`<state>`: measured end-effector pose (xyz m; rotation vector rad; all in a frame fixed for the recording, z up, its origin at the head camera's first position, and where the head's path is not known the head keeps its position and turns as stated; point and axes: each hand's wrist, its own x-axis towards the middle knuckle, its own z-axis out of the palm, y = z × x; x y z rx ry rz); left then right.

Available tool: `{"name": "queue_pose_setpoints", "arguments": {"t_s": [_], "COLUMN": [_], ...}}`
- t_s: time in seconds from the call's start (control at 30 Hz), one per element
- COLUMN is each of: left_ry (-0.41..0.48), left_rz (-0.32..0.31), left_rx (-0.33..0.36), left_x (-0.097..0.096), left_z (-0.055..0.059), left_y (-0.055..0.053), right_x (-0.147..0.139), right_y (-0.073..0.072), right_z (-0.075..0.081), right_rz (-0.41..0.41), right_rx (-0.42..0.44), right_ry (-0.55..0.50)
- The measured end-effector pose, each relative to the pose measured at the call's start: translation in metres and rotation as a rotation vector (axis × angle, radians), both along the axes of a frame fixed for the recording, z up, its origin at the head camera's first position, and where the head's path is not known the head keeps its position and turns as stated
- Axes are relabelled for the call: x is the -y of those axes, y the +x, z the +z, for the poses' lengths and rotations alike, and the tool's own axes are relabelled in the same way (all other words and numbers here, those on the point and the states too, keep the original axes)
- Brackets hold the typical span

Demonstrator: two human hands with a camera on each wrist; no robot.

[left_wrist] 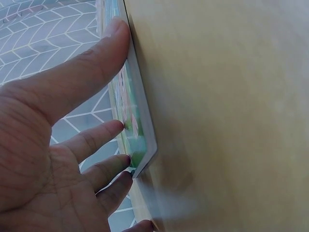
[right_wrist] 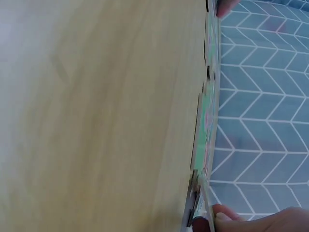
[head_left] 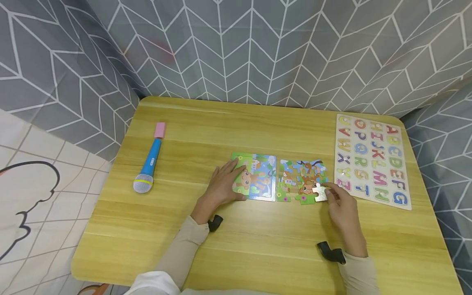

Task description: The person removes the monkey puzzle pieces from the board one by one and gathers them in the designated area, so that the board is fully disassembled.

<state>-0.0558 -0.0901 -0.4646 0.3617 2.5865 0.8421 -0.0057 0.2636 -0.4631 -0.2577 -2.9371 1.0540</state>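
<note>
My left hand rests with spread fingers on the left part of a puzzle board printed with a cartoon animal. In the left wrist view its thumb lies over the board's edge and the fingertips touch the surface. To the right of the board lies a mostly joined jigsaw puzzle with a gap in its bottom row. My right hand pinches a shiny jigsaw piece at the puzzle's lower right corner. The right wrist view shows that piece tilted up between thumb and finger.
An alphabet board with colored letters lies at the table's right. On the left are a blue toy microphone and a pink block at its end. A patterned grey curtain hangs behind the wooden table.
</note>
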Motion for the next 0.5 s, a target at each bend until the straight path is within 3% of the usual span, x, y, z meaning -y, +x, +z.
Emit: {"name": "queue_pose_setpoints", "arguments": {"t_s": [0.5], "left_ry": [-0.001], "left_rz": [0.001], "left_rx": [0.004], "left_x": [-0.0003], "left_z": [0.0014], "left_y": [0.0013], "right_x": [-0.0017], "right_y": [-0.0017], "right_z": [-0.0045], "right_rz": [0.007], "right_rx": [-0.025], "right_ry": [0.030]}}
